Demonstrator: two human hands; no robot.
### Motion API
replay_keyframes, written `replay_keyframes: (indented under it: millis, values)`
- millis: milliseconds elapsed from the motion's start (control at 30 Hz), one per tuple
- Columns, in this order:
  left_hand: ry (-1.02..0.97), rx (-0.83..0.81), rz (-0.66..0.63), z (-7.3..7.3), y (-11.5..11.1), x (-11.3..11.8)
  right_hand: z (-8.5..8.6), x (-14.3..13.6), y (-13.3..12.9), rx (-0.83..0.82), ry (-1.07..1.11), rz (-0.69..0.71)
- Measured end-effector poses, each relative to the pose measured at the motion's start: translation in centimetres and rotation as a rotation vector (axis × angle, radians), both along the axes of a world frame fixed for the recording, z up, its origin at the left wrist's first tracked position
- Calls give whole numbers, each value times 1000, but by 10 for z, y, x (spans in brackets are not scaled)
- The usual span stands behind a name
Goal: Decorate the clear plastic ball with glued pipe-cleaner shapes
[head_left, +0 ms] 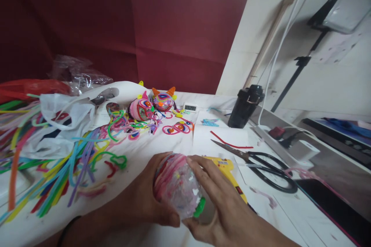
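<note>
Between my two hands is a round clear plastic ball (179,189), partly covered with pink and red fuzzy strips and showing a green piece at its lower right. My left hand (150,189) is wrapped round its left side, the thumb below. Fingers of my right hand (216,193) rest on its top right, with the thumb near its underside. Just beyond my right hand lies a yellow glue gun (223,166), partly hidden by it. Black-handled scissors (261,162) lie open to the right, close to a red pipe cleaner (228,142).
Loose pipe cleaners (84,154) and a white bag (60,123) crowd the left. Two decorated balls (164,100) stand at the back, near a small digital clock (190,107). At right are a black bottle (246,106), a power strip (278,135) and a dark phone (333,208).
</note>
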State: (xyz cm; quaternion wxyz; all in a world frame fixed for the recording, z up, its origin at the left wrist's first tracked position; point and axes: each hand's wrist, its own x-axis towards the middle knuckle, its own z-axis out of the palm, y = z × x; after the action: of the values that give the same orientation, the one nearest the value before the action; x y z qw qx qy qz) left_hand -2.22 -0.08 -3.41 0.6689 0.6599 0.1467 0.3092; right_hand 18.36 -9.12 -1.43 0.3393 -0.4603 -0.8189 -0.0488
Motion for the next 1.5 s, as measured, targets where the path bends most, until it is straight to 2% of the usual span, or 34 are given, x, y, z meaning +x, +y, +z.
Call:
replay_keyframes:
  millis: [100,233,400,467,600,667,867,1067,1300,1500]
  values:
    - [55,75,76,-2,3,0,-2,-4,2,21,19,5]
    - [40,57,69,4,8,-3,-6,-3,3,-62,74,35]
    - [34,-26,-19,20,13,-11,-2,13,2,-438,354,20]
    - [15,-7,-78,25,13,-13,2,17,4,-578,507,45]
    - [-15,66,-184,29,12,-13,8,16,9,-730,689,128]
    - [9,61,-182,28,12,-12,11,14,10,-738,719,165]
    - [-45,-28,-35,16,15,-8,14,8,14,-660,808,179]
    - [-78,49,42,7,14,-3,16,4,13,-633,830,97]
    - [-3,16,130,17,6,-6,22,-2,7,-596,837,101]
    - [12,-54,154,21,0,-3,23,-1,9,-648,896,130]
